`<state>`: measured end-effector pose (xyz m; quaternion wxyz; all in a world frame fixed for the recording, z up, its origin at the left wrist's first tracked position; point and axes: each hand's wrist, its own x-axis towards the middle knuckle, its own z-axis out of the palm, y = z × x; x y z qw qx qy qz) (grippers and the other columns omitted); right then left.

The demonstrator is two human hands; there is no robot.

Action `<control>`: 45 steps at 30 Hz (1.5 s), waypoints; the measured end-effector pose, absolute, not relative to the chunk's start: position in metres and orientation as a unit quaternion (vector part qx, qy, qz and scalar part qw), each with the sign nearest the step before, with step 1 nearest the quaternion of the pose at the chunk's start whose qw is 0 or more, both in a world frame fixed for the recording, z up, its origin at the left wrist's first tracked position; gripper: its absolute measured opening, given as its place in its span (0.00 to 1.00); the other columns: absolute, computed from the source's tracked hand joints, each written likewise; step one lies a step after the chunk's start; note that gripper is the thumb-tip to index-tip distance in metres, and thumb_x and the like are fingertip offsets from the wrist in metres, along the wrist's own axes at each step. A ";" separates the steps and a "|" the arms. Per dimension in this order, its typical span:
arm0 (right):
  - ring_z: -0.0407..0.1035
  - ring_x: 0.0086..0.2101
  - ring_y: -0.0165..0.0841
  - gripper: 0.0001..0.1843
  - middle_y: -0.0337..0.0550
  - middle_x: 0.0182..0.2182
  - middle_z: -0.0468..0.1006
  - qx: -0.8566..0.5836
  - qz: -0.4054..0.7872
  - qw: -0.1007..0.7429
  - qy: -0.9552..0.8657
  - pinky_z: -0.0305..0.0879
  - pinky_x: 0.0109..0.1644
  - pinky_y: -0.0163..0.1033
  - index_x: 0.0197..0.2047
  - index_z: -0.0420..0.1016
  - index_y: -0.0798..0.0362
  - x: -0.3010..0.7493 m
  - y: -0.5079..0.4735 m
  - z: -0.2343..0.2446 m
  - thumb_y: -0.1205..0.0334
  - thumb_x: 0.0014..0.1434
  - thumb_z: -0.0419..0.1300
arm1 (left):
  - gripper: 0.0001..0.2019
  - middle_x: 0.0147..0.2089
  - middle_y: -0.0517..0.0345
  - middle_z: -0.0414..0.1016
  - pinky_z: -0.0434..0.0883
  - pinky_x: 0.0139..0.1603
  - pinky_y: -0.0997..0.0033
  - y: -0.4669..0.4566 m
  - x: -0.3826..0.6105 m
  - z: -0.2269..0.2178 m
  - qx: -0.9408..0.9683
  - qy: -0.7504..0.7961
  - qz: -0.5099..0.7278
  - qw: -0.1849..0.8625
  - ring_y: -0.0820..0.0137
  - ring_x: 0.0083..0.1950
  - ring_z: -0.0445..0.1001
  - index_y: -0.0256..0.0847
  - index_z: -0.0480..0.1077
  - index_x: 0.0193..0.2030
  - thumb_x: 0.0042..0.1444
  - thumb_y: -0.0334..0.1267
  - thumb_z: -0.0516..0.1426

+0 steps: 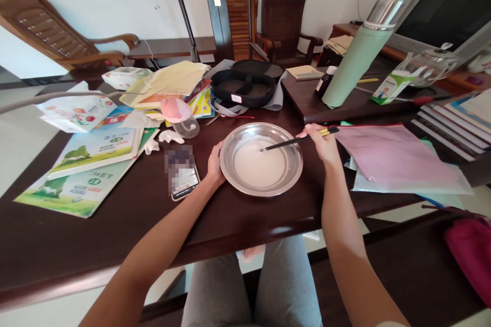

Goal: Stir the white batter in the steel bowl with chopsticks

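Note:
A round stainless steel basin (230, 180) stands on the dark wooden table, with a milky white substance (257, 166) covering its bottom. My left hand (216, 164) grips the basin's left rim; its fingertips are partly hidden behind the wall. In my right hand (319, 139), above the right rim, is a pair of black chopsticks (286, 143) with gold bands near the upper end. The chopsticks slant down to the left, and their tips reach the white substance. Left of the basin lies a phone (184, 179), its screen partly blurred out.
Textbooks (88, 163), crumpled tissues (171, 136) and a pink-lidded cup (184, 118) sit to the left. Behind the basin is an open black case (245, 84). A green thermos (356, 56), a pink folder (395, 153) and stacked books (448, 133) occupy the right.

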<state>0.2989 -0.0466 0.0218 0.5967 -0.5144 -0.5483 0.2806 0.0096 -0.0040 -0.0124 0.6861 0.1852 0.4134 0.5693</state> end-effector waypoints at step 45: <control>0.79 0.34 0.40 0.25 0.41 0.26 0.82 -0.516 0.298 0.551 -0.585 0.74 0.49 0.46 0.25 0.79 0.47 0.294 -0.050 0.028 0.34 0.57 0.65 | 0.10 0.28 0.60 0.78 0.76 0.47 0.65 -0.005 0.009 -0.012 0.208 0.405 0.576 0.679 0.61 0.39 0.80 0.43 0.72 0.26 0.51 0.42 0.66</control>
